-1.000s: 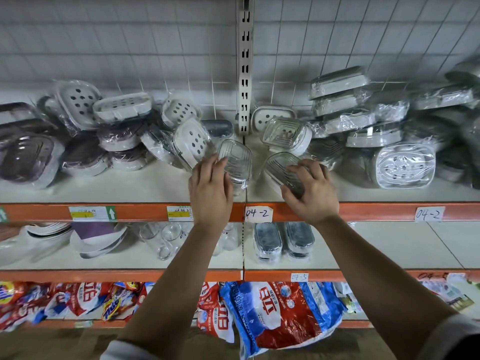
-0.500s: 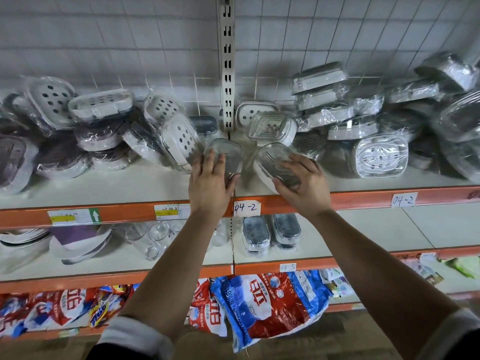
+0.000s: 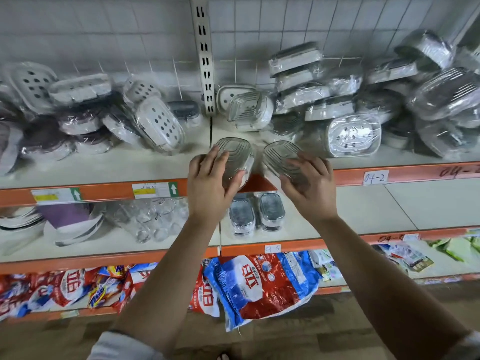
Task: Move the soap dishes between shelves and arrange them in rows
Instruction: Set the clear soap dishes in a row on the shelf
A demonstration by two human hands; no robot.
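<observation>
Upper shelf (image 3: 104, 167): left heap (image 3: 78, 113) and right heap (image 3: 350, 113) flank the upright post (image 3: 205, 61); left front dish (image 3: 233, 154) beside right front dish (image 3: 280, 154) at the edge. Middle shelf (image 3: 363, 211) below: dish pair (image 3: 241, 214), glasses (image 3: 150, 219) to its left.

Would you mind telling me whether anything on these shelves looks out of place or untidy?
Yes: the wrapped soap dishes on the top shelf lie heaped and tilted, one holed dish leaning on edge, not in rows. Below, only two dishes stand side by side. A blue-red bag overhangs the bottom shelf.

clear ribbed soap dishes (image 3: 233, 154), orange shelf edge (image 3: 104, 192) — white perforated dish (image 3: 161, 126)
</observation>
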